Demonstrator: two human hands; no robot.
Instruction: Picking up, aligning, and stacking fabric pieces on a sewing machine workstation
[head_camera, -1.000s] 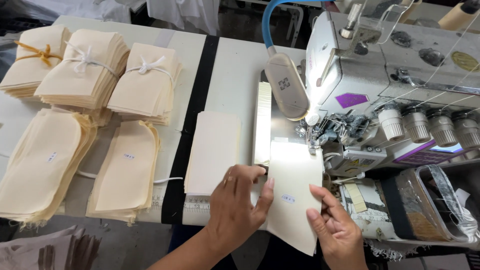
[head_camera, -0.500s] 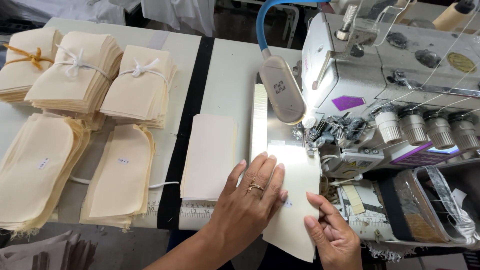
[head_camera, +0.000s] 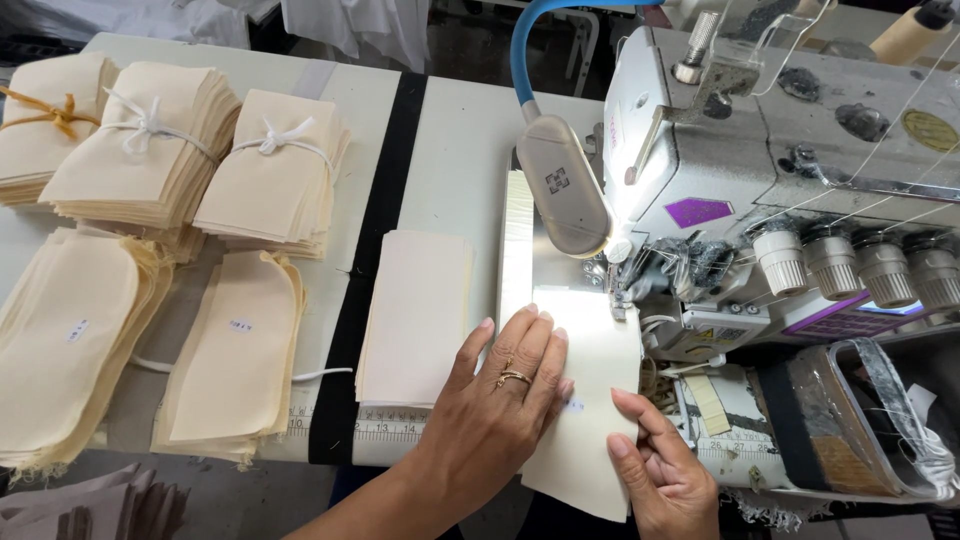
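Cream fabric pieces with rounded ends (head_camera: 70, 340) lie stacked at the desk's (head_camera: 455, 150) left edge, tied bundles (head_camera: 150, 150) behind them, sorted within reach. A squared stack of pale rectangular pieces (head_camera: 415, 315) waits just left of the hands. The left hand (head_camera: 505, 385) presses flat, fingers spread, on the cream fabric piece (head_camera: 590, 400), likely steadying it toward the white sewing machine's (head_camera: 770, 160) presser foot, while the right hand (head_camera: 665, 470) pinches its lower edge.
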